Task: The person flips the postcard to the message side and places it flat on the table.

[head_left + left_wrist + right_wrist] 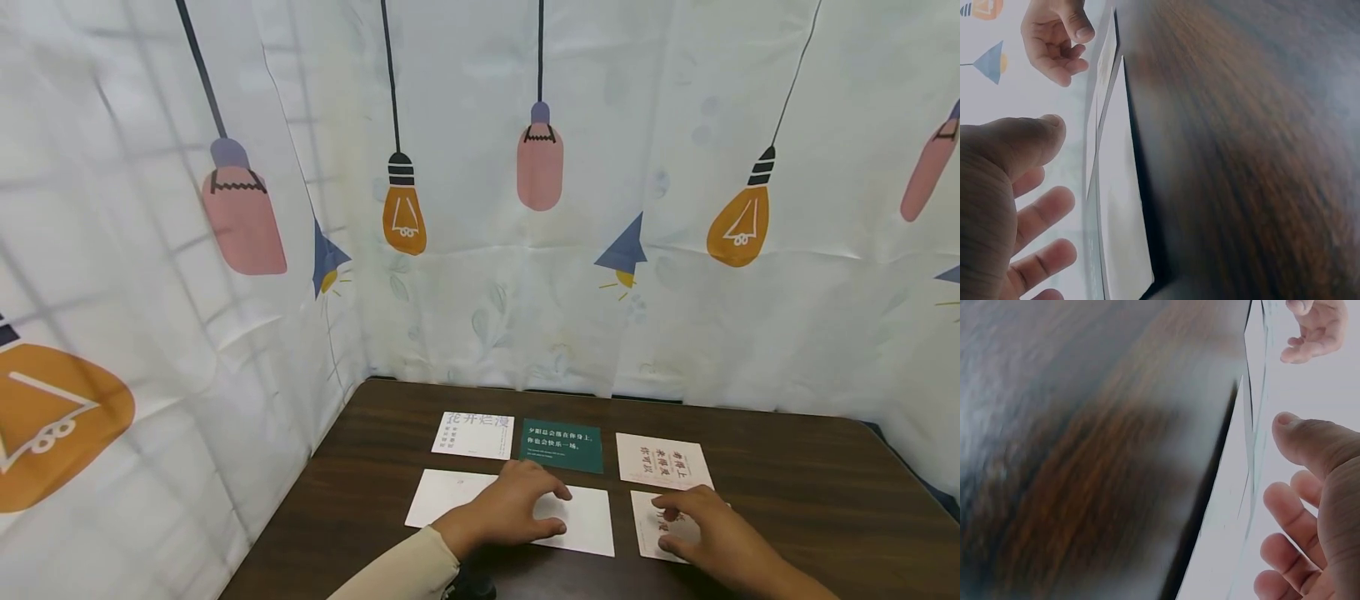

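My left hand (513,504) hovers over blank-looking white card stock (585,521), which shows on both sides of it; its middle is hidden under the hand. Thumb and fingers are apart and loosely curved, with nothing between them. In the left wrist view, a white card (1124,206) lies flat below the fingers. My right hand (708,529) is over a white card with reddish characters (648,521), covering part of it. Its thumb and fingers also stand apart, holding nothing. The right wrist view shows a pale card (1219,512) beside and below that hand.
Behind the hands lie a white card with purple characters (472,435), a dark green card with white text (562,446) and a white card with red characters (663,461). All rest on a dark wooden table (810,483). A white curtain printed with lamps (465,317) borders its back and left.
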Action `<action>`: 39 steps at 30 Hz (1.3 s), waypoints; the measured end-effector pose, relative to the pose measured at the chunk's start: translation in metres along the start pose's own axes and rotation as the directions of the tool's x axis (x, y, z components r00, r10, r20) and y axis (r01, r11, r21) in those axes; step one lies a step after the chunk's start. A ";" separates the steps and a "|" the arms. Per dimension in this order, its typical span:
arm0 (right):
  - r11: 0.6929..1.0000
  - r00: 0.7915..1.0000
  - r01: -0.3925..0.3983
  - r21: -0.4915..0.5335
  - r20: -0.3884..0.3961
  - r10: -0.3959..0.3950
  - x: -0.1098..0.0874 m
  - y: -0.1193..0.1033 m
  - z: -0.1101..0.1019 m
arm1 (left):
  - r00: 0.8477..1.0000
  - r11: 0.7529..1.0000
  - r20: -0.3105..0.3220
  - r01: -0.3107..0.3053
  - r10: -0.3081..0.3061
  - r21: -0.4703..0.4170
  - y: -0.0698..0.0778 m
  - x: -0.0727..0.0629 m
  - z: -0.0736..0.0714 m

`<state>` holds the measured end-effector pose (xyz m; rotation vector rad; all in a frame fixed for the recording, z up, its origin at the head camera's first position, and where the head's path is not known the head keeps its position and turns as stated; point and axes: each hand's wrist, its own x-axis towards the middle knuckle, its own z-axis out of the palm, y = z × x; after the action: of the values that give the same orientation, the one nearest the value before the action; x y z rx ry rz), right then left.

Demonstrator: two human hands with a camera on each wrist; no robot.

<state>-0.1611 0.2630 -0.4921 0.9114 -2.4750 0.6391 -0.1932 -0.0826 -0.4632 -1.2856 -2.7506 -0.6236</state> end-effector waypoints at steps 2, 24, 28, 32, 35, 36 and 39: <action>1.000 1.000 -0.011 0.000 0.018 0.011 -0.001 0.001 -0.002 | 1.000 1.000 0.004 0.003 -0.003 0.000 0.002 0.001 0.000; 0.997 0.995 -0.066 -0.051 0.067 0.069 -0.012 0.023 -0.017 | 0.998 1.000 0.058 0.009 -0.011 0.022 0.016 0.022 0.015; 0.994 0.990 -0.102 -0.050 0.095 0.106 -0.013 0.024 -0.021 | 0.998 0.999 0.062 0.015 -0.017 0.033 0.020 0.026 0.017; 0.989 0.981 -0.133 -0.071 0.132 0.141 -0.013 0.026 -0.025 | 0.998 0.999 0.055 0.005 -0.007 0.044 0.024 0.030 0.022; 0.981 0.963 -0.172 -0.087 0.193 0.186 -0.015 0.028 -0.028 | 0.998 0.999 0.057 0.000 -0.003 0.050 0.027 0.032 0.026; 0.979 0.958 -0.182 -0.088 0.210 0.197 -0.015 0.029 -0.029 | 0.998 0.999 0.059 -0.002 -0.001 0.050 0.027 0.033 0.027; 0.976 0.946 -0.199 -0.091 0.243 0.216 -0.017 0.032 -0.032 | 0.998 0.998 0.064 -0.007 0.003 0.060 0.030 0.036 0.028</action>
<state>-0.1639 0.3108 -0.4840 0.7521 -2.8290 0.5325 -0.1906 -0.0288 -0.4718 -1.3217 -2.7922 -0.5042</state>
